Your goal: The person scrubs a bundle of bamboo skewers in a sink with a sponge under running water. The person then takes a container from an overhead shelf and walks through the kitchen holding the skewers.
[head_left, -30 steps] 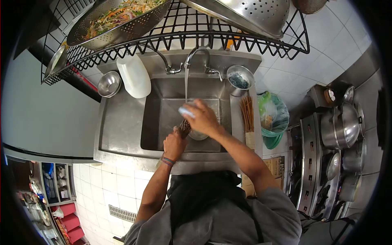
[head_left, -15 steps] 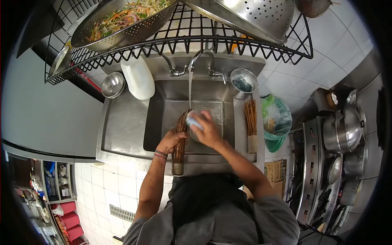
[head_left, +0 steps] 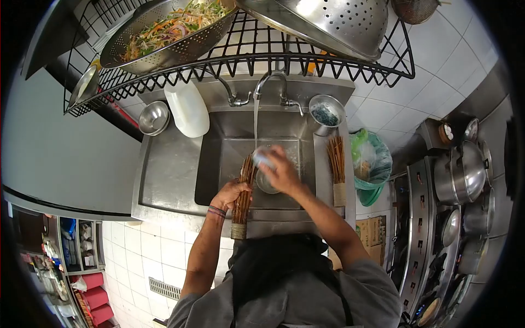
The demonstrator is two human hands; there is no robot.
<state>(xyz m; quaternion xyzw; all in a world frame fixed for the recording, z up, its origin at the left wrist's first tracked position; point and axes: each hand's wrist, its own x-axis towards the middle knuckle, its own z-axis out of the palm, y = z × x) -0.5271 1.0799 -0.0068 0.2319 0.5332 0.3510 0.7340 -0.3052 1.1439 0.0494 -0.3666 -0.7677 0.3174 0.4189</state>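
My left hand [head_left: 232,195] is wrapped round the middle of a brown stick brush [head_left: 240,210], a bundle of thin twigs with a bound handle end. It slants over the sink's front edge, handle toward me and twig tips under the faucet. Closed on a small whitish-blue thing [head_left: 263,157], my right hand [head_left: 281,172] is smeared by motion beside the tips; whether that thing is a sponge or a cup I cannot tell. From the faucet [head_left: 270,79] a stream of water [head_left: 255,126] falls close to the tips. Below my right hand, a round bowl [head_left: 267,185] sits in the sink [head_left: 219,131].
A second stick brush [head_left: 336,169] lies on the right rim, below a metal container [head_left: 326,112] with dark scrubbing material. To the left stand a white jug [head_left: 187,109] and metal bowls [head_left: 154,117]. Overhead hangs a wire rack [head_left: 257,54] with colanders. A lined bin [head_left: 377,158] stands right.
My right hand has shifted slightly with the whitish-blue thing, still by the twig tips. The brush is tilted a little differently in my left hand. The whole view has shifted slightly.
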